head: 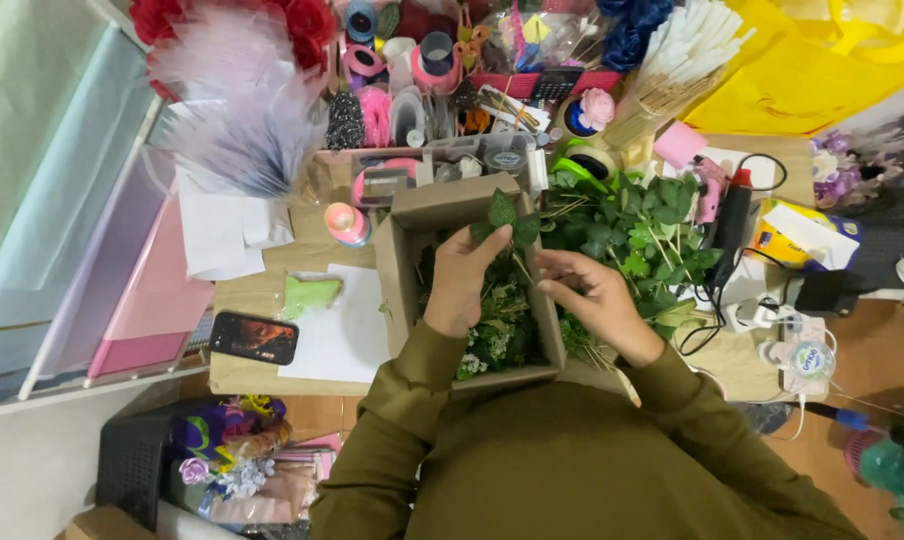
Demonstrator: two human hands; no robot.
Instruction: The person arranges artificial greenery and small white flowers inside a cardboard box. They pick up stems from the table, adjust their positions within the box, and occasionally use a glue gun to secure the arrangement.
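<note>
While both hands [532, 285] grip, leaf sprig [507, 225] points upward.

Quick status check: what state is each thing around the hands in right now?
Left hand: pinching a leaf sprig, above the box.
Right hand: fingers on the sprig's stem.
Cardboard box: open, holding greenery.
Phone: screen lit, lying flat.
Glue gun: lying down, cord attached.

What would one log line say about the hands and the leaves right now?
left hand: holds leaf sprig | right hand: pinches its stem | below: cardboard box of greenery | right: pile of loose leaves
</note>
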